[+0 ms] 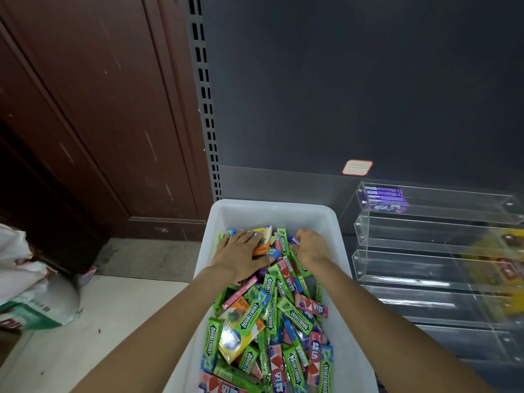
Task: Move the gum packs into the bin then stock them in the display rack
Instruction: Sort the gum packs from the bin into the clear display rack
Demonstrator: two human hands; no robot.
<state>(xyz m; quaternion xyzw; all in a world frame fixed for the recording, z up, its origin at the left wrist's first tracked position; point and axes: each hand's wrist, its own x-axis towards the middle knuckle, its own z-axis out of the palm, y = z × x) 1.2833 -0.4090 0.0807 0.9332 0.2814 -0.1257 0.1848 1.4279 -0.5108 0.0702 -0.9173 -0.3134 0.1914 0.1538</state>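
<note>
1. A white rectangular plastic bin (pixel 337 219) stands on the dark shelf base, just left of a clear acrylic tiered display rack (pixel 431 262).
2. The bin holds a loose heap of gum packs (pixel 272 321): many green Doublemint sticks, some pink-red and blue sticks, and a few wider yellow-and-orange boxes.
3. The left hand (pixel 241 256) lies palm down on the far part of the heap, its fingers spread apart and flat. They rest over an orange-and-white gum box (pixel 263 245) without closing round it.
4. The right hand (pixel 310 246) is also at the far end of the bin, to the right of the left one, knuckles up. Its fingers are curled downward into the packs, and a small purple pack (pixel 294 240) shows at the fingertips. Whether they actually pinch it, I cannot tell.
5. Both bare forearms reach in from the lower edge of the view, crossing above the nearer packs.
6. In the rack's top tier, at its left end, sits a stack of purple gum packs (pixel 382 198). The tiers just below it look bare at their left ends.
7. Blurred yellow packaging (pixel 499 268) shows at the rack's right side.
8. A brown wooden door (pixel 93 109) stands to the left, with a white printed sack (pixel 34 296) on the pale floor.
</note>
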